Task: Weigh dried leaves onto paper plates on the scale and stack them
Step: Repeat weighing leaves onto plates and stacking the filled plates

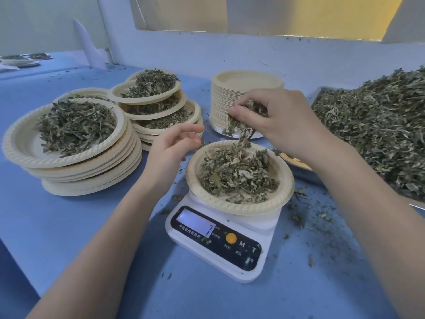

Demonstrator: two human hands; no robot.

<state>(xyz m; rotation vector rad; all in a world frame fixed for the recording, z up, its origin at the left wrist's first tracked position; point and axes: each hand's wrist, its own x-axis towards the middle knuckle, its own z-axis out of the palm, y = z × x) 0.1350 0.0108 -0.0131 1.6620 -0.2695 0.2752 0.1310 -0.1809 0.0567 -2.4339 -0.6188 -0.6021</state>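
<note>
A paper plate [239, 204] of dried leaves [236, 173] sat on the white scale [220, 249]. Above it, the right hand [282, 122] arched palm-down, fingers pinching a clump of leaves [243, 120]. The left hand [170, 149] hovered beside the plate's rim, fingers loosely curled, holding nothing. Filled stacks [71, 143] stood left.

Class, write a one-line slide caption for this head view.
Right hand drops leaves onto the plate on the scale; left hand hovers open.
</note>
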